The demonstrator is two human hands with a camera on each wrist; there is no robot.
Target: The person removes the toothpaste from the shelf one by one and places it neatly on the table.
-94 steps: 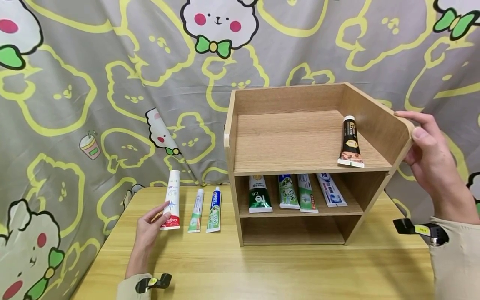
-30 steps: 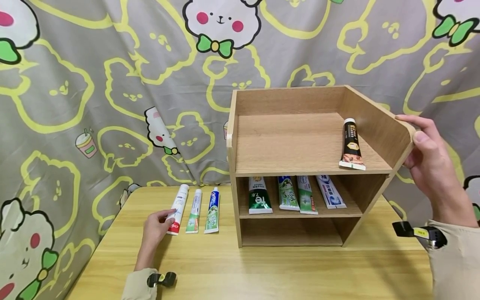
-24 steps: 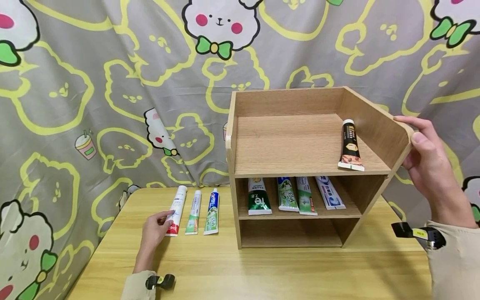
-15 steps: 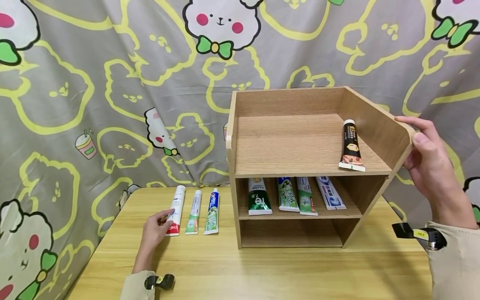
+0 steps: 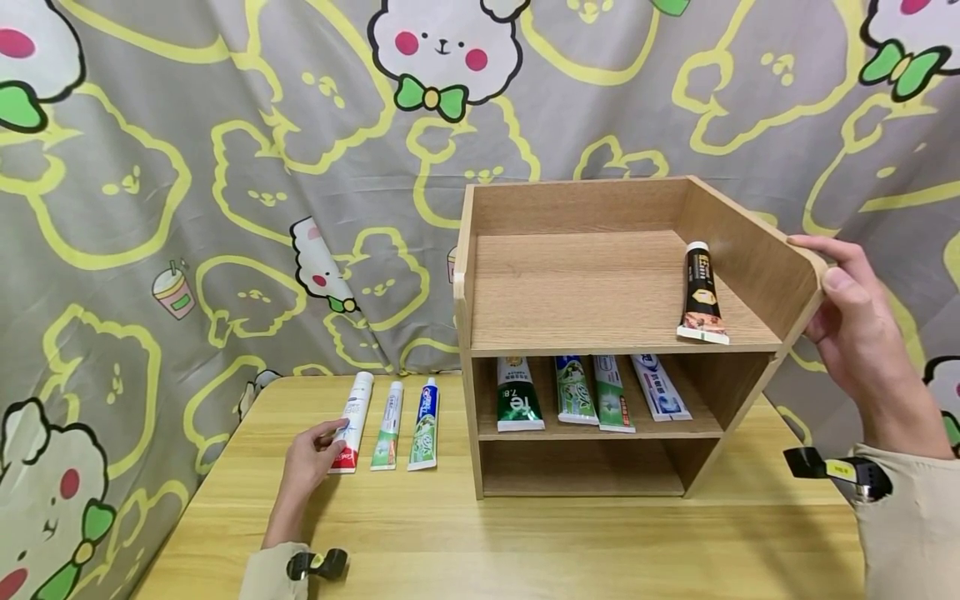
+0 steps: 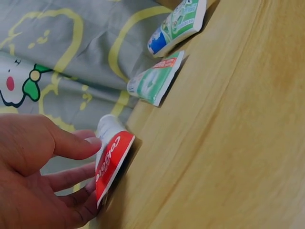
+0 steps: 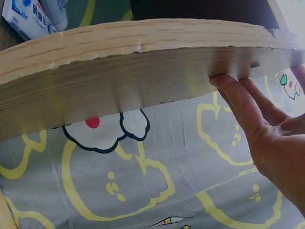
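Currently the left grip (image 5: 311, 458) pinches the Colgate toothpaste tube (image 5: 358, 408) near its red flat end, between thumb and fingers; that tube lies on the counter (image 5: 420, 542). Beside it lie a green-and-white tube (image 5: 388, 429) and a blue-and-green tube (image 5: 426, 425). The right grip (image 5: 862, 308), fingers fairly straight, braces the side panel (image 5: 757, 258) of a wooden shelf unit (image 5: 585, 348). Its top shelf bears a black tube (image 5: 701, 287), its middle shelf (image 5: 555, 434) four tubes (image 5: 519, 408). Seemingly, five are shelved; three remain on the counter.
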